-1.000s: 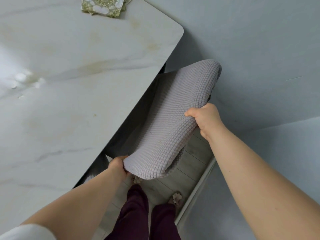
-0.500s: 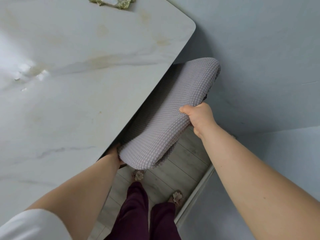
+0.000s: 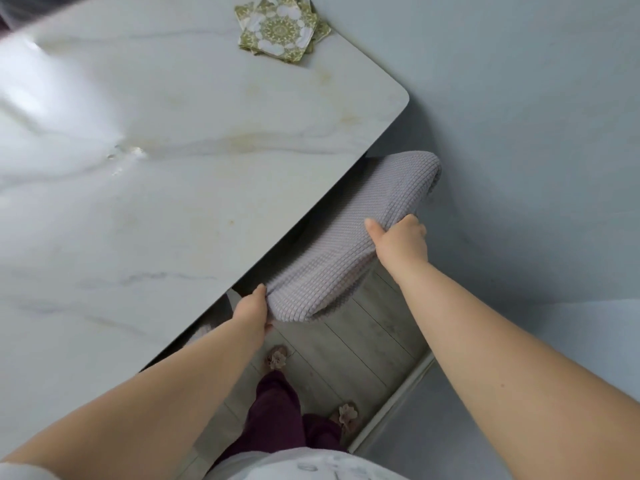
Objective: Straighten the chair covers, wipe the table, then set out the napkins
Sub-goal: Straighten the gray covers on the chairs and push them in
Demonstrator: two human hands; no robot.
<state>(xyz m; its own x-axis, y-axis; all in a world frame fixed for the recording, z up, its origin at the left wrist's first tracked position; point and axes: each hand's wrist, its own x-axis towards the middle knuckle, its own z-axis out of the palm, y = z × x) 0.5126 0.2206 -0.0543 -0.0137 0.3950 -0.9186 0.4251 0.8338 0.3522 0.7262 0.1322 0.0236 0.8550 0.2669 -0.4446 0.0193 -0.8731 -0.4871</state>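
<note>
Gripping both sides of grey chair cover (image 3: 349, 244): left hand (image 3: 251, 311) near end, right hand (image 3: 400, 242) right edge. Long axis near-left to far-right, beside table (image 3: 173, 168) edge; napkins (image 3: 282, 27) far.

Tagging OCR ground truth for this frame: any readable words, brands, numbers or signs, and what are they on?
None: no text can be read anywhere in the head view.
napkins: a green-gold and white floral print, no lettering.
table: marble veining and yellowish stains, no marks.
chair cover: plain waffle weave, no tag or label showing.
white garment at the bottom edge: faint marks, too blurred to tell if they are print.
</note>
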